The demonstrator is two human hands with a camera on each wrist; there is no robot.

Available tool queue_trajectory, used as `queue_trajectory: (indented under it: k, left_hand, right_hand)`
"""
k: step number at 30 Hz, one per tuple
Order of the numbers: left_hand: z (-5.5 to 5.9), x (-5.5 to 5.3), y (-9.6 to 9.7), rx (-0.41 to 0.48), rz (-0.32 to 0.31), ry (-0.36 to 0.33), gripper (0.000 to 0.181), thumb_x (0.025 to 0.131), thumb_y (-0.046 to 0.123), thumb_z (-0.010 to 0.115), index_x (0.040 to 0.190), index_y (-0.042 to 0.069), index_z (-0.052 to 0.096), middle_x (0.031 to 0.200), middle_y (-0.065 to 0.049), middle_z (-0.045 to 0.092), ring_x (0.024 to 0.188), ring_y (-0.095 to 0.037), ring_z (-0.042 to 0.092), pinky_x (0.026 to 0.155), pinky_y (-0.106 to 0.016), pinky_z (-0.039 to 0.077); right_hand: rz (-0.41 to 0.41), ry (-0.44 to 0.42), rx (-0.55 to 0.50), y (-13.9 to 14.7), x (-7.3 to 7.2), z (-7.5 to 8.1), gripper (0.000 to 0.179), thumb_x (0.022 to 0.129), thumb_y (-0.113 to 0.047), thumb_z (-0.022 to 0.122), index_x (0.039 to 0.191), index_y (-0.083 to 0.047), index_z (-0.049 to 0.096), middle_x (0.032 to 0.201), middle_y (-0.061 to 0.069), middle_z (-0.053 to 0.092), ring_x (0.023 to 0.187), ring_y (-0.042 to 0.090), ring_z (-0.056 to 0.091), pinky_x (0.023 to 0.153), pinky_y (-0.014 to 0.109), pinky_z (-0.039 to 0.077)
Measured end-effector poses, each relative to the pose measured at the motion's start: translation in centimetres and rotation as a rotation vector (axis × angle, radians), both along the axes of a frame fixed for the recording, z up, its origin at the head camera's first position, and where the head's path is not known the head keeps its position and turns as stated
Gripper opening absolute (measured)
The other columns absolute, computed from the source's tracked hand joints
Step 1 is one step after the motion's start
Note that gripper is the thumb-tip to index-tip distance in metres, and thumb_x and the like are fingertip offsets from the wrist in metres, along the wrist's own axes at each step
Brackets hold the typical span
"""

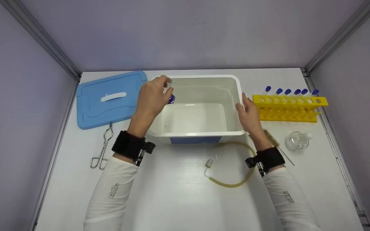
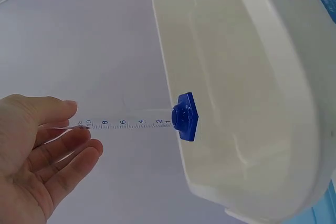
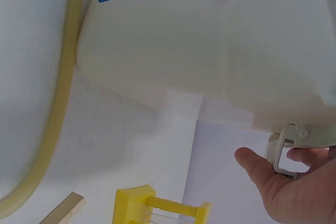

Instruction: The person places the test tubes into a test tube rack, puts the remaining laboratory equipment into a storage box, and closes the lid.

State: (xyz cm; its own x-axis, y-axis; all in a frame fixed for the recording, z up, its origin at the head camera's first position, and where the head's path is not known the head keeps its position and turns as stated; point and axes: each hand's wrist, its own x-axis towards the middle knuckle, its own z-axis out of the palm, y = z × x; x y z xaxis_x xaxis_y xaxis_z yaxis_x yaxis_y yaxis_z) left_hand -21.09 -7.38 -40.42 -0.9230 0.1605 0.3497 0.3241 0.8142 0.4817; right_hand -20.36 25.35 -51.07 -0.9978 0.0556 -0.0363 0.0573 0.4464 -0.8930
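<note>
My left hand (image 1: 153,98) is over the left end of an open white plastic storage box (image 1: 197,134). Its fingers and thumb hold a clear graduated cylinder (image 2: 126,120) near the mouth. In the left wrist view the blue hexagonal base (image 2: 186,117) of the cylinder overlaps the box's rim, and the scale marks show along the tube. At the box's right end, my right hand (image 1: 250,118) grips the side. The right wrist view shows the thumb and fingers around a pale handle clip (image 3: 279,153) there; part of that hand is cut off by the frame.
Left lie a blue lid (image 1: 92,110) and metal tongs (image 1: 103,149). Right stand a yellow rack (image 1: 289,102) with several blue-capped test tubes and a small glass flask (image 1: 295,141). A bristle brush (image 1: 272,138) and yellowish tubing (image 1: 230,185) with a stopper (image 1: 209,163) lie in front.
</note>
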Motion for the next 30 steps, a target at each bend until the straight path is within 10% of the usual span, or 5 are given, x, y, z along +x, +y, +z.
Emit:
queue_trajectory:
  k: [15,30]
  left_hand:
    - [-4.1,-2.0,0.8,-0.240,-0.054,-0.320,0.027,0.095,0.008,0.059,0.119,0.001,0.067,0.107,-0.019,0.074,0.092,-0.034,0.071,0.083,-0.044,0.058]
    - [-6.8,-3.1,0.5,-0.438,-0.081,-0.390,0.017,0.090,-0.005,0.056,0.099,-0.003,0.069,0.096,-0.020,0.072,0.088,-0.035,0.070,0.082,-0.047,0.058]
  right_hand:
    - [-0.002,0.007,-0.005,0.0,-0.2,-0.2,0.054,0.103,-0.016,0.047,0.154,-0.006,0.031,0.161,0.015,0.031,0.151,0.029,0.029,0.121,0.047,0.030]
    - [-0.006,0.015,0.018,0.1,-0.1,-0.2,0.054,0.104,-0.018,0.047,0.154,-0.006,0.031,0.160,0.016,0.034,0.151,0.031,0.031,0.121,0.049,0.030]
